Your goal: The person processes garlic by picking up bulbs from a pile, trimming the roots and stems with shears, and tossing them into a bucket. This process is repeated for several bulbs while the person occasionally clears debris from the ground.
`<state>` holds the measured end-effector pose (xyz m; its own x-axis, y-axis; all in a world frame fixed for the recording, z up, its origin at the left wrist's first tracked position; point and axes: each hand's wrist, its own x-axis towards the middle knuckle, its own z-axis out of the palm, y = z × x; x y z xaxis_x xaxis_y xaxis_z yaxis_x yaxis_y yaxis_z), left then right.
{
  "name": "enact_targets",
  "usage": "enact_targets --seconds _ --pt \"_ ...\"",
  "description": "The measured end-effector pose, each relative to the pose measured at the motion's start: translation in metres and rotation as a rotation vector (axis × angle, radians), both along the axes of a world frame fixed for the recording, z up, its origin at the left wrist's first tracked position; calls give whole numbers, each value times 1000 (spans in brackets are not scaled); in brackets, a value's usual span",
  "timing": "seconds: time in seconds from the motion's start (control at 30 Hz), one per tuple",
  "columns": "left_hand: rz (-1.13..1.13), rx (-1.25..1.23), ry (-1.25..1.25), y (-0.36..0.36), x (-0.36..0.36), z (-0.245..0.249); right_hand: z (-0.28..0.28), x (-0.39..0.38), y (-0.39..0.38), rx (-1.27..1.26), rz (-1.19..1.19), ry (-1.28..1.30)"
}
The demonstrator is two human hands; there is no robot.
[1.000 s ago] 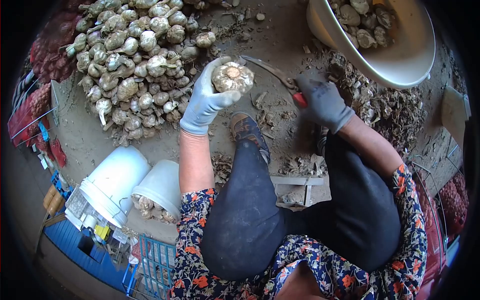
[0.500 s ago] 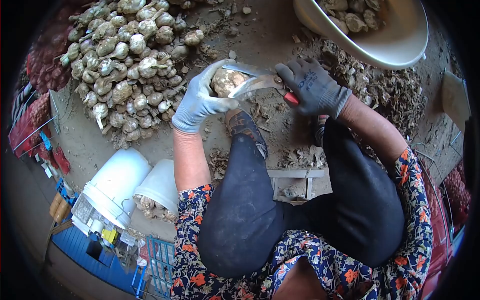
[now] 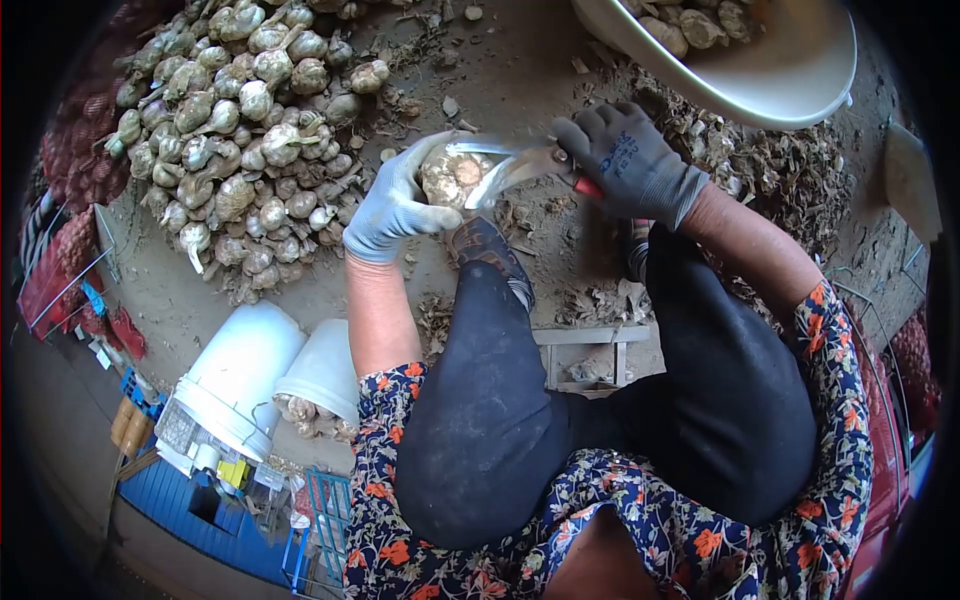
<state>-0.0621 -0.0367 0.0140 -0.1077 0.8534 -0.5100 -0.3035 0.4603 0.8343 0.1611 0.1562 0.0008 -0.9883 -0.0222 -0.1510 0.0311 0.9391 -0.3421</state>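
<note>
My left hand, in a light grey glove, grips a garlic bulb with its root end turned up. My right hand, in a dark grey glove, holds red-handled shears. The open blades lie across the top of the bulb. Both hands are above the dirt ground in front of my knees. A large heap of untrimmed garlic bulbs lies to the left of my left hand.
A pale basin holding trimmed bulbs sits at the upper right. Dry skins and roots litter the ground beside it. Two white buckets lie on their sides at the lower left. Red mesh sacks line the left edge.
My right hand brought the shears leftward from beside the bulb onto it, and the blades now straddle its top. Both hands shifted slightly up in view.
</note>
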Motion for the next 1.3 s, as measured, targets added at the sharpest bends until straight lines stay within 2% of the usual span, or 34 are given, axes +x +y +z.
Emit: enact_targets --seconds 0.07,0.2,0.23,0.37,0.47,0.6,0.67,0.73,0.8,0.83,0.87,0.9,0.93,1.0,1.03,1.07,1.1,1.13,1.17,1.2,1.23,1.27,1.3 --pt "-18 16 38 0 -4 0 -1 1 -2 100 -32 -64" --pt "-58 38 100 -1 -10 -1 -3 3 -5 61 -47 -154" --pt "9 32 -7 -1 -7 0 -2 3 -5 24 -61 -118" --pt "-32 78 -138 -1 0 -1 -5 6 -6 -45 -80 53" --pt "-52 68 -256 5 5 4 -7 4 -6 -36 -74 79" --pt "-91 25 -268 4 2 0 -13 4 -7 -51 -30 101" --pt "-64 52 -233 5 6 -6 -12 7 -10 -4 21 -25" --pt "-74 -7 -277 7 5 -12 -4 8 -12 -86 -6 -20" --pt "98 -4 -317 18 17 0 10 6 -17 -399 -245 -353" --pt "138 -8 -287 25 17 3 12 5 -20 -392 -232 -326" --pt "176 -13 -264 36 18 12 11 7 -24 -483 -352 -318" --pt "134 67 -226 55 20 32 6 9 -26 -575 -469 -316" --pt "95 139 -193 76 24 56 -3 12 -26 -573 -458 -311" --pt "148 606 38 108 35 73 -26 23 -31 -644 -425 -205" --pt "109 608 75 118 22 85 -41 27 -33 -687 -407 -121" --pt "73 610 113 123 4 91 -32 21 -31 -684 -394 -115" --pt "145 366 570 116 -20 89 -14 15 -30 -666 -420 -268" --pt "253 11 788 112 -48 82 -4 12 -31 -645 -448 -416" --pt "261 -176 1605 95 -86 43 -14 18 -32 -666 -425 -377" --pt "235 -622 1458 85 -100 49 -14 15 -30 -669 -428 -369" --pt "134 -888 1593 71 -118 27 -11 15 -30 -680 -439 -414" --pt "44 -895 1793 47 -134 -3 -8 17 -30 -683 -443 -465" --pt "67 -768 1918 30 -147 -27 -6 16 -29 -683 -435 -450"
